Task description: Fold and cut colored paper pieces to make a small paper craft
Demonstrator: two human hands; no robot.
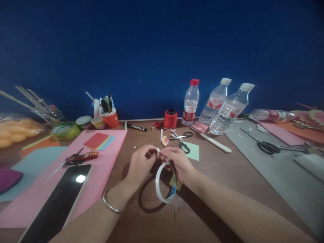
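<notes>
A roll of double-sided tape (158, 185), white with blue print inside its ring, hangs under my right hand (181, 164). The fingers of that hand are closed on the tape near its loose end. My left hand (143, 162) is pinched shut just beside it, fingertips almost meeting the right ones. Between the fingertips a small whitish piece (158, 150) shows, too small to name surely. Just beyond the hands lie black-handled scissors (185, 147), a green paper square (194, 151) and a small yellow-edged paper piece (165, 141). A yellow paper (178, 185) sits partly hidden behind the roll.
Water bottles (190, 104) stand at the back beside red thread (170, 119). A white-handled knife (216, 143) rests at right, near a grey mat (255, 172) with more scissors (268, 147). Left are pink paper (101, 172), a phone (58, 202) and a pen cup (110, 118).
</notes>
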